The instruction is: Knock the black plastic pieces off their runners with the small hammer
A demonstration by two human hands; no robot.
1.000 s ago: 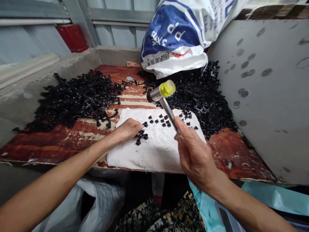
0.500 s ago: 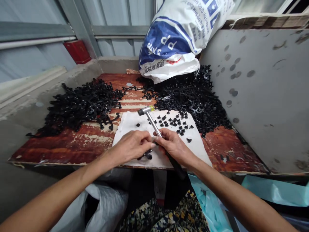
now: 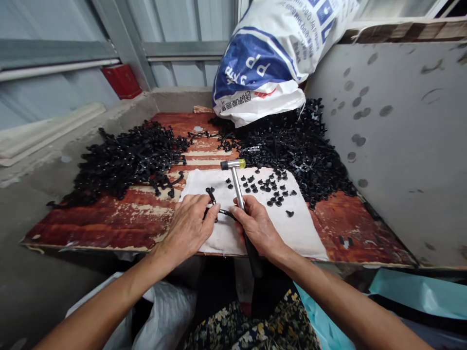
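Observation:
My right hand (image 3: 258, 226) is closed around a small hammer (image 3: 238, 187) with a metal shaft, a black grip, and a head that is black at one end and yellow at the other. Its thumb and finger also touch one end of a thin black plastic strip (image 3: 225, 212). The strip's other part is pinched in my left hand (image 3: 192, 218), which rests low over the white cloth (image 3: 299, 238). A knobbed black piece (image 3: 210, 192) sticks up beside the left fingers. Several small black stud-like pieces (image 3: 268, 186) stand on the cloth beyond my right hand.
A heap of black plastic parts (image 3: 127, 158) lies on the left of the worn red-brown tabletop (image 3: 109, 223). Another heap (image 3: 299, 150) fills the back right, under a white and blue sack (image 3: 259, 63). A grey panel (image 3: 394, 146) borders the right side.
My left hand has drawn a little back from the right, and the black strip now shows between them. The hammer head has turned more upright and shifted right. The view has moved slightly.

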